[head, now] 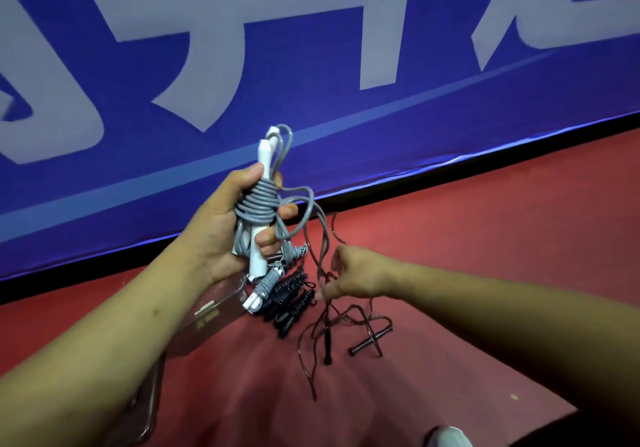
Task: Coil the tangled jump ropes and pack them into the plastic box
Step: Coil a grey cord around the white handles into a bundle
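Observation:
My left hand [221, 225] grips a grey jump rope with white handles [258, 204], held upright, its cord wound several times round the handles. A loose grey loop hangs from the bundle to my right hand [349, 275], which pinches the cord low down. On the red floor lie a coiled grey rope [268, 282], two coiled black ropes [292, 301] and a tangled dark red rope with black handles [349, 332]. The clear plastic box [207, 315] stands under my left forearm, partly hidden.
A blue banner with large white characters [311, 65] runs along the back, meeting the red floor [485, 238] at a black strip. A white shoe tip [448, 438] shows at the bottom edge. A clear lid [145, 408] lies at lower left.

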{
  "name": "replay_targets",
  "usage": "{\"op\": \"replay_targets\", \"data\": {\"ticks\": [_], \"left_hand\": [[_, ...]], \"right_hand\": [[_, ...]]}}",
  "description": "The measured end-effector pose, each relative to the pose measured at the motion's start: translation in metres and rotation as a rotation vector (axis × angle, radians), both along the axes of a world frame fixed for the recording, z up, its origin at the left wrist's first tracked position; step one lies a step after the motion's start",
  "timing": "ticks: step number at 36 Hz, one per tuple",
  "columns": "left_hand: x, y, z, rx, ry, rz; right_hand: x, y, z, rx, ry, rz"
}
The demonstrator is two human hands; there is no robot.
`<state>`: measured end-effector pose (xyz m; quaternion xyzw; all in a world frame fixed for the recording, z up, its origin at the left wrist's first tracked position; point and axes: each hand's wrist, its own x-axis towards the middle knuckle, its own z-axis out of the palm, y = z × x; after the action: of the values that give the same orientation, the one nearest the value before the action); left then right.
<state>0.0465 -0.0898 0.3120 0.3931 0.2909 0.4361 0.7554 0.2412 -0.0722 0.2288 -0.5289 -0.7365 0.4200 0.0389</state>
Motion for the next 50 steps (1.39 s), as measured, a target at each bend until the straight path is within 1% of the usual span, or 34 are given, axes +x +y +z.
{"op": "replay_targets", "data": {"ticks": [2,5,8,10,11,15,18,20,22,24,27,28,29,30,32,35,36,37,38,41,42,44,45,46,49,50], "left_hand": [[-0.001,0.000,0.003,-0.006,-0.022,0.038],[-0.004,0.000,0.002,0.003,-0.075,0.054],[-0.007,0.001,0.000,0.038,-0.145,0.096],[-0.009,0.004,0.002,0.061,-0.147,0.125],[-0.010,0.005,0.002,0.064,-0.131,0.143],[-0.015,0.012,-0.005,0.004,0.028,0.259],[-0.028,0.020,-0.022,-0.131,0.190,0.452],[-0.038,0.025,-0.036,-0.247,0.293,0.578],[-0.050,0.027,-0.051,-0.326,0.359,0.673],[-0.062,0.029,-0.065,-0.350,0.429,0.736],[-0.076,0.031,-0.081,-0.358,0.566,0.830],[-0.080,0.032,-0.086,-0.351,0.616,0.848],[-0.083,0.033,-0.090,-0.347,0.655,0.856],[-0.086,0.033,-0.093,-0.345,0.687,0.861],[-0.096,0.032,-0.103,-0.345,0.771,0.864],[-0.112,0.030,-0.120,-0.340,0.994,0.847],[-0.116,0.028,-0.126,-0.350,1.062,0.824],[-0.118,0.024,-0.130,-0.357,1.114,0.792],[-0.118,0.020,-0.132,-0.359,1.162,0.766],[-0.111,0.011,-0.133,-0.384,1.196,0.683],[-0.106,0.010,-0.134,-0.383,1.185,0.657],[-0.095,0.009,-0.130,-0.372,1.083,0.615],[-0.087,0.009,-0.125,-0.357,1.027,0.605],[-0.081,0.011,-0.120,-0.324,0.978,0.601],[-0.070,0.019,-0.096,-0.176,0.913,0.623],[-0.066,0.020,-0.088,-0.124,0.902,0.626]], "right_hand": [[0.001,-0.005,-0.014,-0.077,0.113,-0.036],[-0.004,-0.010,-0.024,-0.157,0.366,-0.139],[-0.015,-0.012,-0.028,-0.215,0.498,-0.170],[-0.022,-0.014,-0.024,-0.321,0.577,-0.176],[-0.025,-0.015,-0.021,-0.344,0.591,-0.158],[-0.024,-0.011,-0.013,-0.296,0.537,-0.032],[-0.013,-0.006,-0.006,-0.181,0.461,-0.001],[-0.006,-0.002,-0.005,-0.118,0.463,-0.078],[-0.001,0.005,-0.005,-0.117,0.492,-0.207],[0.005,0.012,-0.003,-0.091,0.475,-0.288],[0.013,0.021,-0.004,0.078,0.373,-0.333],[0.014,0.023,-0.005,0.116,0.387,-0.374],[0.017,0.025,-0.005,0.123,0.445,-0.430],[0.021,0.026,-0.004,0.094,0.543,-0.486],[0.028,0.031,0.002,-0.035,0.803,-0.575],[0.045,0.039,0.019,-0.264,1.173,-0.661],[0.051,0.041,0.024,-0.306,1.252,-0.670],[0.056,0.043,0.027,-0.327,1.293,-0.667],[0.060,0.043,0.029,-0.336,1.302,-0.662],[0.063,0.041,0.030,-0.374,1.294,-0.679],[0.064,0.040,0.031,-0.392,1.290,-0.684],[0.061,0.040,0.036,-0.426,1.235,-0.649],[0.059,0.039,0.038,-0.430,1.170,-0.609],[0.058,0.039,0.039,-0.402,1.063,-0.552],[0.056,0.033,0.032,-0.149,0.582,-0.300],[0.057,0.031,0.028,-0.121,0.473,-0.221]]}}
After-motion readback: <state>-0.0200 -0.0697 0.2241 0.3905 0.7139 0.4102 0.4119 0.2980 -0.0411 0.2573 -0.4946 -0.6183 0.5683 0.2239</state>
